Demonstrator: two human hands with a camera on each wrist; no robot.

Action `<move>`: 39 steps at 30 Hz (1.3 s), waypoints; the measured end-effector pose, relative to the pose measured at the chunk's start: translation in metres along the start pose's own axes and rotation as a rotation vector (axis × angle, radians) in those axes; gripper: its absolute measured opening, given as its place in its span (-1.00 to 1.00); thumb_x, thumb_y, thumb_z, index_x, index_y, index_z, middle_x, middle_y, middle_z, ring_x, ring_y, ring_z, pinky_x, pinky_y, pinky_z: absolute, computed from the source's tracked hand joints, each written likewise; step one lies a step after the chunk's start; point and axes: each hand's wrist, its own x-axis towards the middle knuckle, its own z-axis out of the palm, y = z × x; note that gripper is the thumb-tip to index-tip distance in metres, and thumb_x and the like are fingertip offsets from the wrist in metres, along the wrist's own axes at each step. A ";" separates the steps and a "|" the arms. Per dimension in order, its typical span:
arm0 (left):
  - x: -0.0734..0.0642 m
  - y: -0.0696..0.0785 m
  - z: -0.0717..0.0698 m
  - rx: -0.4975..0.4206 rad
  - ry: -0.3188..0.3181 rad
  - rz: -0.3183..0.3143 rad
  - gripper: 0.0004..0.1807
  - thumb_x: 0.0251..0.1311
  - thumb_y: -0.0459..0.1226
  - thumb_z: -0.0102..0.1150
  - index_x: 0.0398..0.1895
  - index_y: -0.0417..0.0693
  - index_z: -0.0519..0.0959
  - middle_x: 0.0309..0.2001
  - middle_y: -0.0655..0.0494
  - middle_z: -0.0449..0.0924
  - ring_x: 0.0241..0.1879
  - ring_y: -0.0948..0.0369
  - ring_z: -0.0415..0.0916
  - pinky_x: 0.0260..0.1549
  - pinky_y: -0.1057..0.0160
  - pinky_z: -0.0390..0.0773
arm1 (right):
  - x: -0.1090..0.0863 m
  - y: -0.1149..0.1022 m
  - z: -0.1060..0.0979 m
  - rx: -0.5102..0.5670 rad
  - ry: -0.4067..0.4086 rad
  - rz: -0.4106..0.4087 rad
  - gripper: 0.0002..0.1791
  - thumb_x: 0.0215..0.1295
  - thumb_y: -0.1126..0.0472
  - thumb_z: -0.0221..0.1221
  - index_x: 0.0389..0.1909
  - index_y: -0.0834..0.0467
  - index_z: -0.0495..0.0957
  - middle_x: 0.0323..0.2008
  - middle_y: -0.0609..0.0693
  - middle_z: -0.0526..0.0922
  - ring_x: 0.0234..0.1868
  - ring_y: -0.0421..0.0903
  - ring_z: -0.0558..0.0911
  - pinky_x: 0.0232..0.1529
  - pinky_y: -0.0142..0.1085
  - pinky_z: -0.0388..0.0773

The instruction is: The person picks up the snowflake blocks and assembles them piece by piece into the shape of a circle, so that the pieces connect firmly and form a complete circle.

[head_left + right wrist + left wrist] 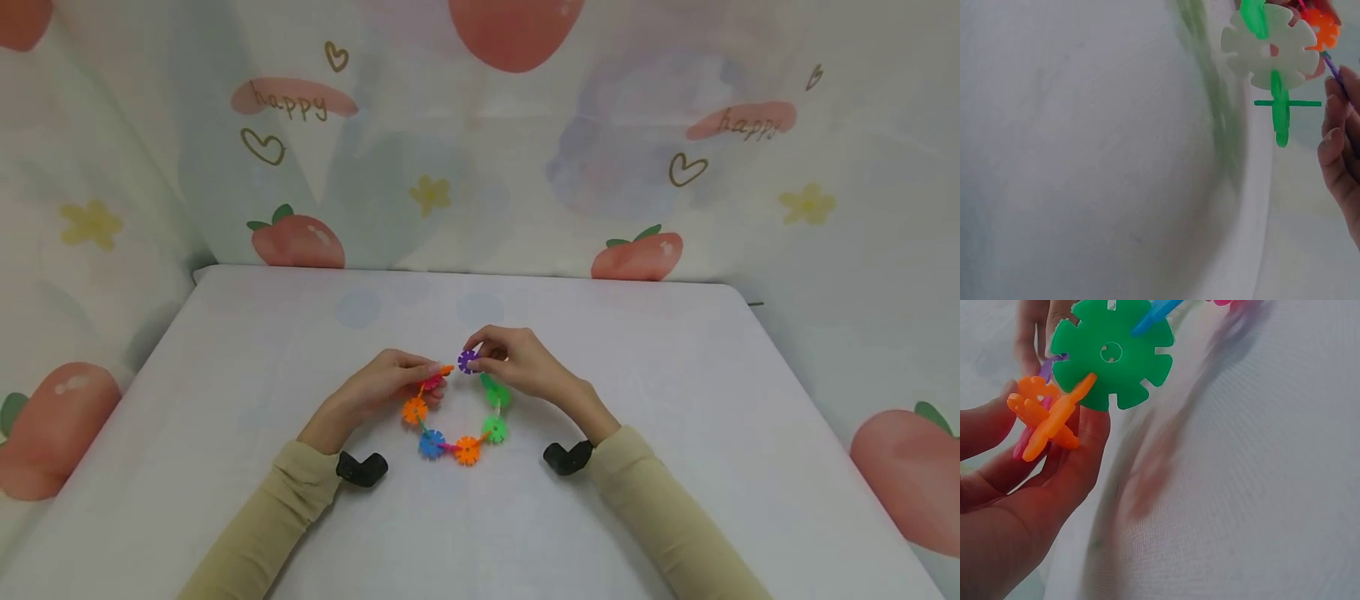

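Observation:
A curved chain of interlocking plastic snowflake discs hangs between both hands, its pieces including an orange disc (414,410), a blue disc (431,444) and a green disc (494,430). My left hand (384,382) pinches the chain's left end, where an orange disc (1054,428) and a pink one sit against the fingers beside a larger-looking green disc (1082,347). Between right thumb and fingers, my right hand (525,360) pinches a purple disc (467,362), just right of that orange tip. A whitish disc (1241,47) joins green pieces (1280,122) near the right hand.
A white-covered table (637,517) lies below the hands, with a printed cloth backdrop (510,167) behind and at both sides. Black curved pieces (363,470) jut inward from the wrists beside the beige sleeves (258,517).

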 end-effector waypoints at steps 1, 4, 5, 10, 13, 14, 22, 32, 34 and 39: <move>0.001 0.000 0.001 -0.006 -0.002 -0.002 -0.60 0.55 -0.25 0.04 0.18 -0.44 0.58 -0.27 -0.01 0.75 -0.27 0.16 0.73 0.01 0.23 0.71 | 0.001 0.000 0.001 0.004 -0.009 0.000 -0.79 0.36 0.29 0.33 -0.02 0.15 0.66 -0.34 -0.05 0.74 -0.30 -0.12 0.71 -0.13 -0.36 0.69; 0.002 0.001 0.002 -0.016 -0.006 0.000 -0.60 0.55 -0.26 0.04 0.17 -0.46 0.58 -0.26 -0.02 0.75 -0.27 0.15 0.72 0.02 0.23 0.70 | 0.002 -0.001 0.004 0.014 -0.026 0.007 -0.80 0.37 0.30 0.32 -0.01 0.15 0.66 -0.34 -0.05 0.74 -0.29 -0.08 0.72 -0.14 -0.38 0.68; 0.002 0.001 0.003 -0.015 -0.006 0.004 -0.60 0.55 -0.27 0.04 0.17 -0.47 0.58 -0.26 -0.03 0.75 -0.27 0.15 0.72 0.02 0.23 0.70 | 0.003 -0.001 0.004 0.018 -0.027 0.009 -0.80 0.37 0.30 0.32 -0.02 0.15 0.66 -0.35 -0.04 0.74 -0.29 -0.07 0.72 -0.14 -0.38 0.68; 0.003 0.002 0.004 -0.014 0.022 0.015 -0.63 0.53 -0.27 0.07 0.13 -0.46 0.61 -0.30 -0.02 0.74 -0.30 0.15 0.70 -0.03 0.27 0.71 | 0.006 -0.002 0.007 0.037 -0.021 0.023 -0.79 0.36 0.30 0.33 -0.02 0.16 0.69 -0.35 -0.03 0.73 -0.30 -0.09 0.72 -0.13 -0.37 0.69; 0.004 0.003 0.006 -0.016 0.050 0.012 -0.63 0.52 -0.27 0.09 0.08 -0.48 0.62 -0.34 0.01 0.72 -0.33 0.16 0.68 -0.07 0.28 0.71 | 0.008 -0.003 0.008 0.070 -0.015 0.047 -0.80 0.33 0.32 0.35 -0.04 0.18 0.70 -0.35 -0.02 0.72 -0.30 -0.10 0.71 -0.12 -0.37 0.69; 0.004 0.004 0.006 -0.017 0.058 0.013 -0.64 0.52 -0.28 0.09 0.07 -0.49 0.62 -0.34 0.01 0.72 -0.33 0.16 0.68 -0.07 0.28 0.72 | 0.009 -0.003 0.009 0.093 -0.013 0.059 -0.80 0.33 0.32 0.36 -0.05 0.18 0.71 -0.35 -0.01 0.72 -0.29 -0.07 0.72 -0.13 -0.36 0.69; 0.001 0.010 0.005 -0.027 0.077 0.007 -0.61 0.51 -0.27 0.12 0.14 -0.49 0.58 -0.28 -0.03 0.75 -0.29 0.18 0.72 0.05 0.23 0.69 | 0.005 -0.003 0.005 0.084 0.036 0.052 -0.70 0.38 0.20 0.34 0.08 0.18 0.69 -0.20 0.00 0.76 -0.13 -0.01 0.73 -0.01 -0.23 0.70; 0.001 0.014 0.000 0.011 0.051 -0.030 -0.56 0.51 -0.17 0.13 0.27 -0.30 0.55 -0.20 -0.04 0.72 -0.21 0.16 0.73 0.12 0.18 0.66 | -0.015 0.002 -0.018 -0.175 -0.231 0.183 -0.64 0.34 0.03 0.37 0.01 0.20 0.74 -0.15 -0.02 0.77 -0.20 -0.15 0.65 -0.14 -0.29 0.63; 0.000 0.013 -0.001 0.016 0.051 -0.024 -0.57 0.51 -0.17 0.13 0.23 -0.32 0.57 -0.25 0.01 0.72 -0.22 0.16 0.74 0.10 0.20 0.66 | -0.014 0.003 -0.015 -0.191 -0.248 0.135 -0.67 0.34 0.06 0.38 -0.02 0.20 0.75 -0.16 -0.01 0.78 -0.23 -0.17 0.63 -0.14 -0.33 0.61; -0.003 0.009 -0.002 -0.004 0.034 0.000 -0.60 0.52 -0.23 0.11 0.17 -0.43 0.58 -0.24 -0.03 0.73 -0.22 0.16 0.72 0.11 0.21 0.66 | -0.011 0.005 -0.003 -0.200 -0.174 0.008 -0.78 0.35 0.21 0.36 -0.07 0.22 0.76 -0.18 0.02 0.80 -0.32 -0.21 0.59 -0.23 -0.41 0.59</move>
